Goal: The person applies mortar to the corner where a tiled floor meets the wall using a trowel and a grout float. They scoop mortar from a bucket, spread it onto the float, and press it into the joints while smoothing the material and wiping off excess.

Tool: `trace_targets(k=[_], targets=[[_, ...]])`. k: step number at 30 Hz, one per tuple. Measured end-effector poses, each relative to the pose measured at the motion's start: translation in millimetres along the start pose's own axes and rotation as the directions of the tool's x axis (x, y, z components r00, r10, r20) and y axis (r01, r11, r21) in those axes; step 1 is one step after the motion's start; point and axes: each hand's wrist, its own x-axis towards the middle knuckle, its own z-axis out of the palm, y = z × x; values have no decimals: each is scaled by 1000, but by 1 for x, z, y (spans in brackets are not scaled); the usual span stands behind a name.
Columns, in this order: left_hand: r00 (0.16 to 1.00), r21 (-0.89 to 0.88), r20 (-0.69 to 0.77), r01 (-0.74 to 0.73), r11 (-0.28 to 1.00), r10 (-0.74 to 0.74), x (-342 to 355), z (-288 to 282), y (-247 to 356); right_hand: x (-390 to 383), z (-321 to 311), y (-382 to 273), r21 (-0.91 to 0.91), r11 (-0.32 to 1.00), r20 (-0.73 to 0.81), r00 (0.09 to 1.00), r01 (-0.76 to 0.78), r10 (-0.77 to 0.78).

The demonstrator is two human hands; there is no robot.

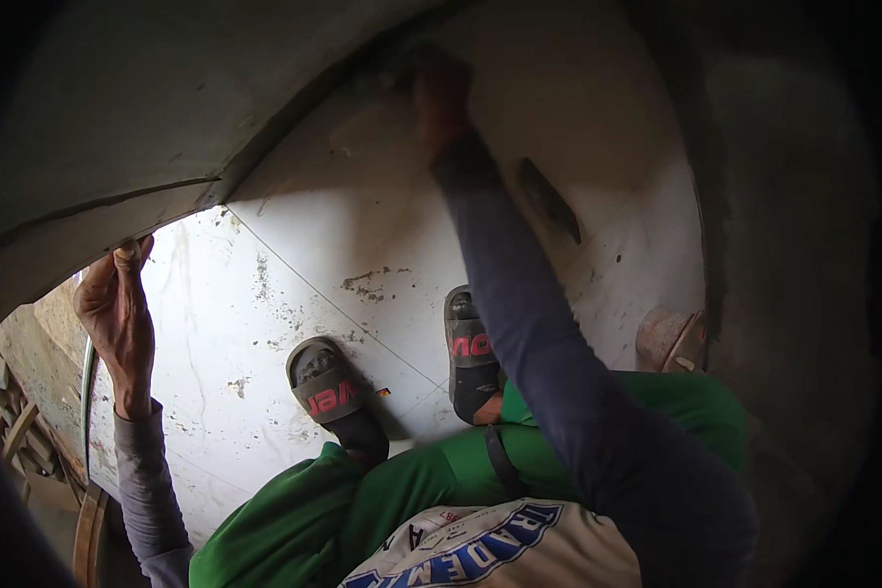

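A large grey panel [137,108] with a curved lower edge fills the upper left. At that edge my left hand [120,314] pinches the rim, its thumb in front and the other fingers mostly hidden behind. My right arm reaches far forward, across to the panel's dark far end. There my right hand [443,103] lies in deep shadow and is smeared. A dim shape touches its fingers, but I cannot make out whether it is held. To the right of that forearm, a dark, narrow, flat piece [550,202] lies on the floor.
The floor [284,284] has white tiles with dark crumbs and stains. My two feet in dark slides [335,392] stand on it. A small round brownish container [670,340] sits by my right knee. Wood offcuts [24,431] are heaped at the far left. A dark surface rises along the right.
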Motion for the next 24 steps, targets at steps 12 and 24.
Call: trace_targets(k=[12,24], targets=[[999,45,46,-30,999,27,1,-1,-2,61,-92,-40,642,452,267,733,-619,625],[998,182,63,-17,983,5,6,1,11,-41,-45,-28,293,948,-155,985,121,-78]])
